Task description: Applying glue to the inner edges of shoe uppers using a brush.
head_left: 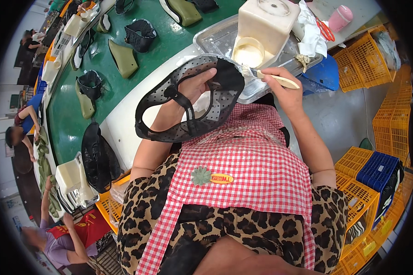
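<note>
Beside upper (228,78), brush (285,82) crosswise, tip leftward

Head-worn fisheye, downward, near the hands (195,86) (284,86)

Ahead of you and slightly right, the tray (215,39) bears a jug (266,32). Nearer you, the shoe upper (228,75) is in your left hand (195,87), and the brush (284,81) is in your right hand (287,91), to its right. Right of the jug come a cloth (312,39), scissors (325,30) beside it, then a bottle (340,18). The bench (105,91) curves along your left, shoe moulds (122,62) on it. On your right, crates (360,190) sit beside you.
</note>
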Demonstrator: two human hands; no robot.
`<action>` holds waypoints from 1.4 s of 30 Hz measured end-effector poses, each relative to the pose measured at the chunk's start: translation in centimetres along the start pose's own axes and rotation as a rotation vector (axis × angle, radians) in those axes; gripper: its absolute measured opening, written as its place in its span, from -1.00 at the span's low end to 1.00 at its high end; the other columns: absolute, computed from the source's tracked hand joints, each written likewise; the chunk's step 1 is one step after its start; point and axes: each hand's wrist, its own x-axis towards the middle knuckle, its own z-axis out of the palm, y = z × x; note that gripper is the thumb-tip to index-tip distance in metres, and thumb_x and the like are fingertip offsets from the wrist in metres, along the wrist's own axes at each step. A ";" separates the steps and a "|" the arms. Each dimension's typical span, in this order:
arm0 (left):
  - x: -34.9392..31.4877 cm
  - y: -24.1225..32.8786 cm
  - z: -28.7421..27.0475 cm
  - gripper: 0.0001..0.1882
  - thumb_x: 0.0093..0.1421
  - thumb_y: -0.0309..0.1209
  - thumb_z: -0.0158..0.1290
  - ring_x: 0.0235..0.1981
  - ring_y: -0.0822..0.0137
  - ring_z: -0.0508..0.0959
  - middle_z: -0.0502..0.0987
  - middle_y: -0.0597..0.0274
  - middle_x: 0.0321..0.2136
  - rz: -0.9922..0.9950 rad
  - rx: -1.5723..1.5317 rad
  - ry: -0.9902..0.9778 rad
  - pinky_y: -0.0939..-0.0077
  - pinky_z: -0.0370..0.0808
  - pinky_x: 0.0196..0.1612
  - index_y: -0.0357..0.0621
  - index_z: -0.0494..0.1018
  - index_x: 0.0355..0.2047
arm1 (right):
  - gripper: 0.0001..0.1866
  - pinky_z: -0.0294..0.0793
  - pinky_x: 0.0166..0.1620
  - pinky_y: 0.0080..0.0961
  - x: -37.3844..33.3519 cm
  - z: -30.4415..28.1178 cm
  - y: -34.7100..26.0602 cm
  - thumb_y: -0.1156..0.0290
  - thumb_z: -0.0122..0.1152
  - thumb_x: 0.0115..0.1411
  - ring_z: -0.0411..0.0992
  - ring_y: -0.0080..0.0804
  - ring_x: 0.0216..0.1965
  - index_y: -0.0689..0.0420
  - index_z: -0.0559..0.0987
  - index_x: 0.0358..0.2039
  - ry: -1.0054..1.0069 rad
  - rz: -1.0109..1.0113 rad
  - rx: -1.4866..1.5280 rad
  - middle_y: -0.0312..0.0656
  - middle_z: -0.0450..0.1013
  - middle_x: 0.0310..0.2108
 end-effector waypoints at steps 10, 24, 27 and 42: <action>1.0 0.3 -0.6 -0.60 0.31 -0.43 0.09 -0.01 0.20 0.57 0.53 0.05 0.00 -0.043 -0.037 -0.039 0.20 0.55 0.07 -0.32 0.39 0.12 | -0.87 0.44 -0.19 -0.63 -0.1 -0.6 -0.6 0.50 0.28 0.20 0.48 -0.58 -0.29 0.21 0.66 -0.23 0.090 0.108 0.274 -0.27 0.56 -0.33; -0.1 0.3 -1.7 -0.61 0.32 -0.41 0.09 -0.08 0.29 0.58 0.55 0.14 -0.04 0.095 0.161 0.070 0.30 0.55 0.00 -0.32 0.43 0.11 | -0.85 0.42 -0.20 -0.63 -0.1 0.8 -1.0 0.49 0.31 0.16 0.48 -0.55 -0.30 0.16 0.66 -0.24 0.096 0.126 0.226 -0.25 0.54 -0.33; -0.3 0.3 -0.9 -0.55 0.35 -0.30 0.04 -0.15 0.44 0.50 0.57 0.24 -0.13 0.170 0.500 0.107 0.53 0.43 -0.08 -0.21 0.40 0.20 | -0.86 0.41 -0.18 -0.62 0.5 1.4 -1.3 0.46 0.30 0.18 0.48 -0.57 -0.29 0.16 0.66 -0.24 0.052 0.040 0.121 -0.27 0.55 -0.33; -1.5 2.4 1.6 -0.65 0.39 -0.30 0.00 -0.30 0.51 0.51 0.59 0.25 -0.27 0.646 0.898 0.241 0.57 0.46 -0.16 -0.12 0.46 0.13 | -0.85 0.40 -0.26 -0.52 -2.4 1.9 -3.4 0.55 0.30 0.15 0.46 -0.42 -0.36 0.20 0.66 -0.24 -0.115 -0.125 -0.037 -0.21 0.52 -0.40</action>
